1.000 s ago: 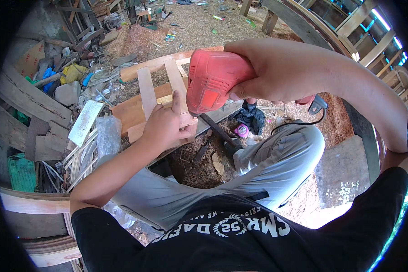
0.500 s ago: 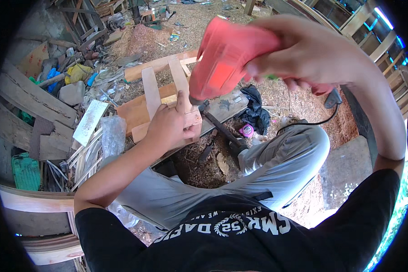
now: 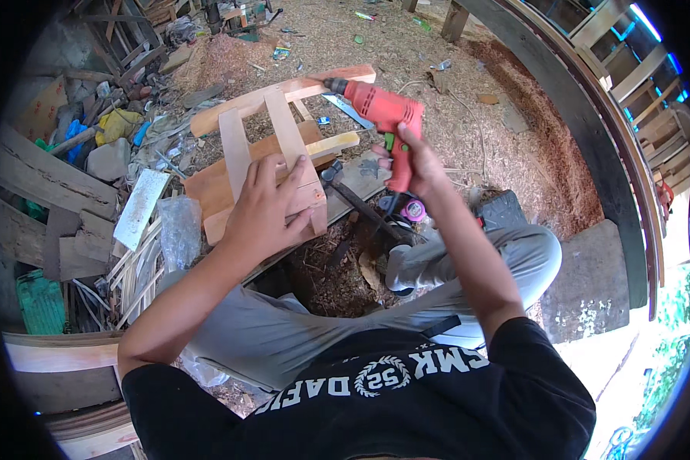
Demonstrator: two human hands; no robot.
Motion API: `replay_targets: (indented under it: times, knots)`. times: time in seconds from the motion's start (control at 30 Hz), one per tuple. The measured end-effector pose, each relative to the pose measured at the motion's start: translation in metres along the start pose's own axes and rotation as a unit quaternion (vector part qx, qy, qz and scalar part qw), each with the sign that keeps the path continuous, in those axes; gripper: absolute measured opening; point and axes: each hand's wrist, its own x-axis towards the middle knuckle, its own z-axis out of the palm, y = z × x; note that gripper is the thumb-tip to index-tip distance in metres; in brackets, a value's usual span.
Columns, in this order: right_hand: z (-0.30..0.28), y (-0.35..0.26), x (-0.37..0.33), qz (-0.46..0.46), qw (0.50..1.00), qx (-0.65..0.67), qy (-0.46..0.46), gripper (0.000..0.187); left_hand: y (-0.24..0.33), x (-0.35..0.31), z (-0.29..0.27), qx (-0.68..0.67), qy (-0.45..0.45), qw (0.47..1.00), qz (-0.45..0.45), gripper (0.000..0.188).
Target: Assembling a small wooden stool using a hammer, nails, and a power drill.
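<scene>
A red drill point(image 3: 387, 109) with a green trigger is in my right hand point(image 3: 420, 162), its fingers wrapped round the handle. The drill's chuck points left, above the far beam of a pale wooden frame point(image 3: 280, 126). My left hand point(image 3: 261, 205) grips the near corner of that frame, thumb on one side and fingers over the slats. A small dark mark shows on the frame's near block, beside the left thumb. Just right of the frame lies a hammer point(image 3: 360, 201), and past its handle a pink tape measure point(image 3: 414, 211).
Scrap wood, a yellow bag point(image 3: 119, 126) and plastic waste pile up on the left. A clear plastic bag point(image 3: 179, 230) lies near my left arm. Sawdust covers the floor ahead. A long dark beam point(image 3: 583, 130) curves along the right, near a grey board point(image 3: 590, 280).
My right hand has lowered the drill from above the near block and swung it away to the right, turning it to point left. My left hand stays on the frame, its index finger lowered.
</scene>
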Motion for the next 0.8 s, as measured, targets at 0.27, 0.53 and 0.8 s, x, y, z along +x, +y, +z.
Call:
replay_targets:
  times: [0.27,0.53,0.8]
  knots:
    - [-0.047,0.084,0.051,-0.052,0.965,0.255,-0.02,0.05,-0.005,0.013,0.005,0.019,-0.011,0.999,-0.048,0.077]
    - [-0.127,0.163,0.101,0.031,0.953,0.285,0.097,0.041,-0.002,0.03,0.013,0.061,-0.005,0.997,-0.039,0.07]
    - [-0.106,0.178,0.086,0.049,0.984,0.065,0.16,0.044,-0.009,0.019,-0.005,-0.052,-0.001,0.998,0.039,0.06]
